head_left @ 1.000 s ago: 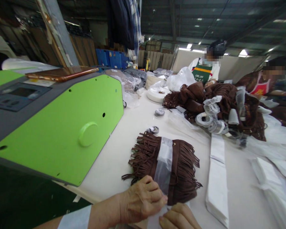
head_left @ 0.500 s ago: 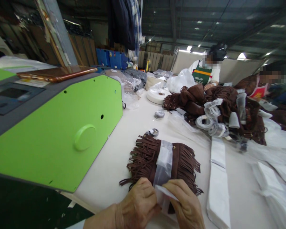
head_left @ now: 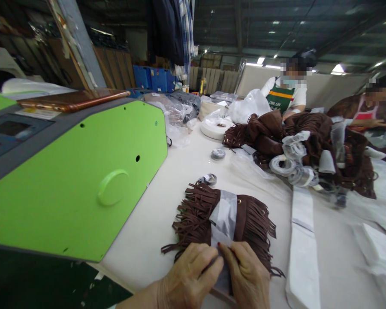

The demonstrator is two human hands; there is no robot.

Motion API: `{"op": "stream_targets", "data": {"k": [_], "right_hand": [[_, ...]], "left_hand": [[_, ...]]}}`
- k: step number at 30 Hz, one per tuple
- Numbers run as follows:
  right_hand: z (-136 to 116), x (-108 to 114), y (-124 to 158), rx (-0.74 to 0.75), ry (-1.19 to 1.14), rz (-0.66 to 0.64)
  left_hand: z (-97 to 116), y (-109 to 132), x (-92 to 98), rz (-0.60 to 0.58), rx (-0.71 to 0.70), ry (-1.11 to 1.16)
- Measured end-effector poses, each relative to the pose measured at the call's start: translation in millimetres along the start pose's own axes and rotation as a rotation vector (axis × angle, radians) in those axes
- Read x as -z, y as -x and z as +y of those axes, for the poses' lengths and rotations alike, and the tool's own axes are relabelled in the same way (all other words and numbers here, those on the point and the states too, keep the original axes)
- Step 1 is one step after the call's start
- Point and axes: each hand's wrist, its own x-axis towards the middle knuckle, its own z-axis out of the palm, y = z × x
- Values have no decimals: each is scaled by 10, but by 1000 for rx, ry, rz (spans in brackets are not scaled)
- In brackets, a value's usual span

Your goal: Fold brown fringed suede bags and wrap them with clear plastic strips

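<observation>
Lying on the near middle of the white table (head_left: 141,244), a brown fringed bundle (head_left: 249,219), strands splayed left and right, with a clear plastic band (head_left: 227,210) running over its middle from far edge to near edge. Both hands at the near end of the band, almost touching. Left hand (head_left: 193,272): fingers curled in, nearly closed, seems to pinch the film; tips partly hidden. Right hand (head_left: 249,272): thumb and fingers drawn together on the same film, a red nail showing at the tip

Risks, my judgement: thin film, could split or crease if the two hands pull unevenly. Loose strands lie close by on both sides; one could get trapped under the band if not brushed clear. Pulling too hard might bunch the bundle or shift the band sideways

Just beyond the bundle, a dark coil (head_left: 207,179); farther, a small grey roll (head_left: 218,154) and a white roll (head_left: 216,128). Right, a stack of white strips (head_left: 304,262), well apart from the right hand. Left, a green machine (head_left: 67,197), a phone (head_left: 73,101) on top. Far right, a heap of brown goods (head_left: 265,124), one person in a green apron (head_left: 280,98) behind it, another person (head_left: 344,107) farther right
</observation>
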Motion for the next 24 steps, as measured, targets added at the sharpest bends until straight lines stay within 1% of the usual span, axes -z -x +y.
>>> {"op": "stream_targets", "data": {"k": [3,8,13,18,21,24], "right_hand": [[8,-9,-3,-9,10,4],[12,-12,4,-71,19,-13],[5,-11,12,-102,22,-10],[6,-20,9,-102,38,9],[24,-31,18,-102,41,19],[36,-41,24,-114,-11,23]], "left_hand": [[7,-21,-36,-53,-52,-91],[41,-39,-107,-122,6,-153],[81,-99,-118,-137,21,-244],[84,-80,-134,-122,23,-295],[85,-49,-152,-113,-5,-353],[92,-39,-161,-102,-37,-397]]}}
